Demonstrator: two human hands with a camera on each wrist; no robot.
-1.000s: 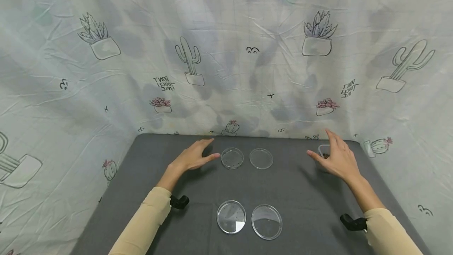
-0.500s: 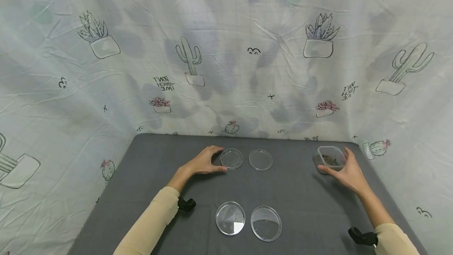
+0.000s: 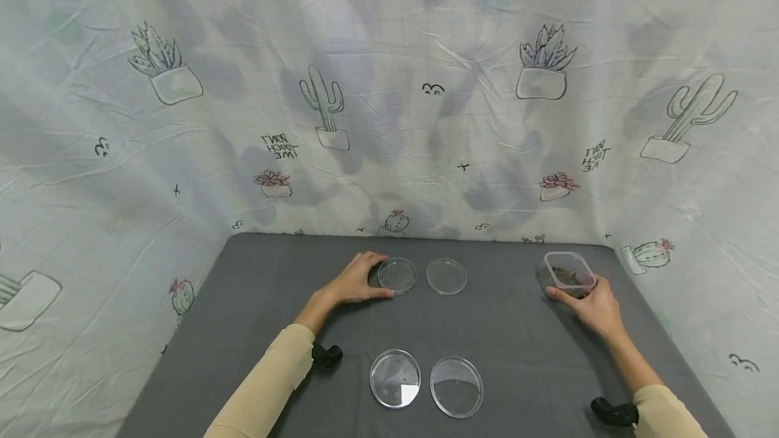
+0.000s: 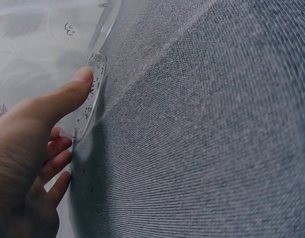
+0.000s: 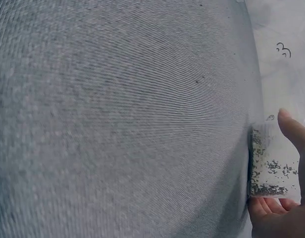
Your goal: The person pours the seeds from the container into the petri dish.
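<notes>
My left hand grips the rim of the far left petri dish, thumb on the near side and fingers curled over the far side. In the left wrist view my thumb presses the speckled dish at its edge. My right hand holds a small clear container with dark granules at the back right of the table. In the right wrist view that container sits between my thumb and the fingers under it.
A second small petri dish lies beside the gripped one. Two larger dishes lie near the front of the grey table. A cactus-print cloth hangs behind and at both sides.
My left hand moved right and closed on the far left dish. My right hand dropped and took hold of the granule container, which had been mostly hidden behind it.
</notes>
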